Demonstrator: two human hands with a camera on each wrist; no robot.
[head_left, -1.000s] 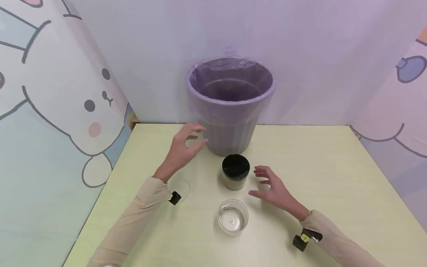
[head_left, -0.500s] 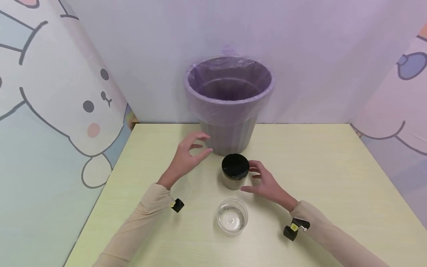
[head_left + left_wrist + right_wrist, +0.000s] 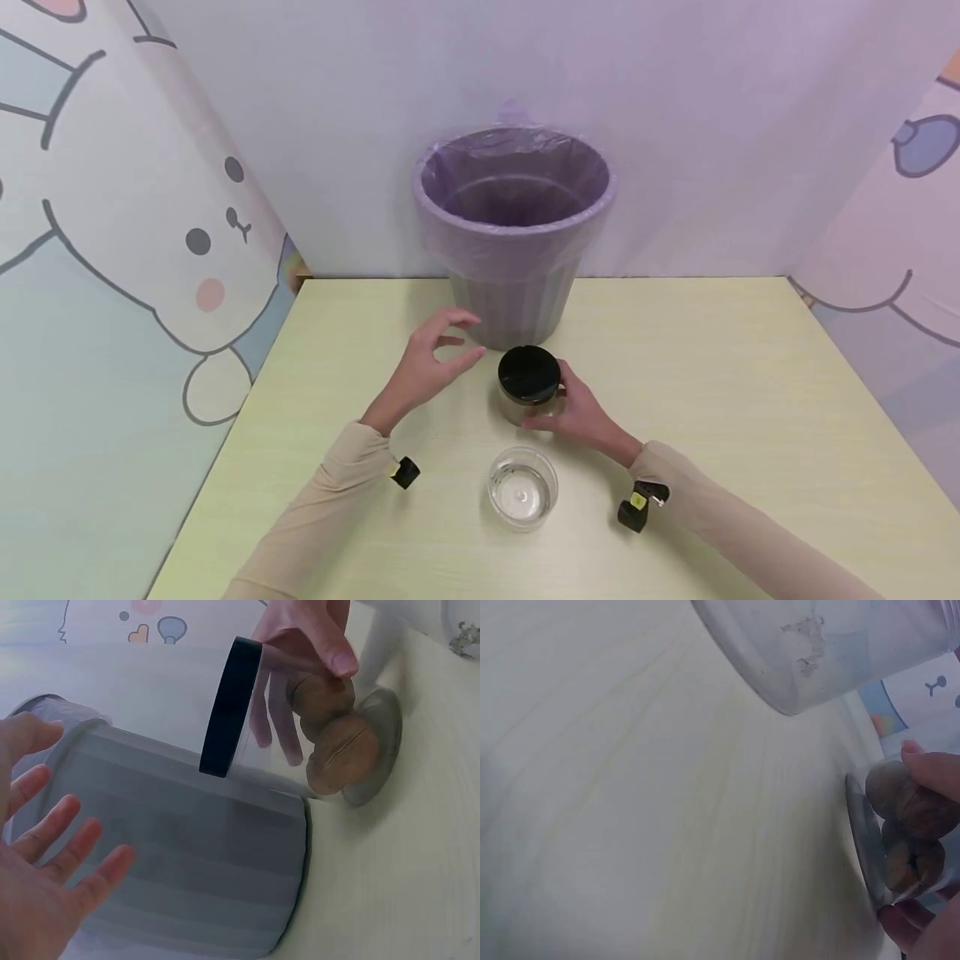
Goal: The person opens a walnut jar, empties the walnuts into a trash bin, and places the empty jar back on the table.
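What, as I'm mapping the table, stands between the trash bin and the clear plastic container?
The black-lidded jar, held by the right hand; the head view shows it.

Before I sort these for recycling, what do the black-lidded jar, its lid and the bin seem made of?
Jar: smooth, clear plastic or glass; brown walnut-like pieces show through, but the look can't settle which.
Lid: glossy black, likely plastic, going by its sheen.
Bin: dull, probably moulded plastic, given its faceted sides; its thin, crinkled liner looks like plastic film.
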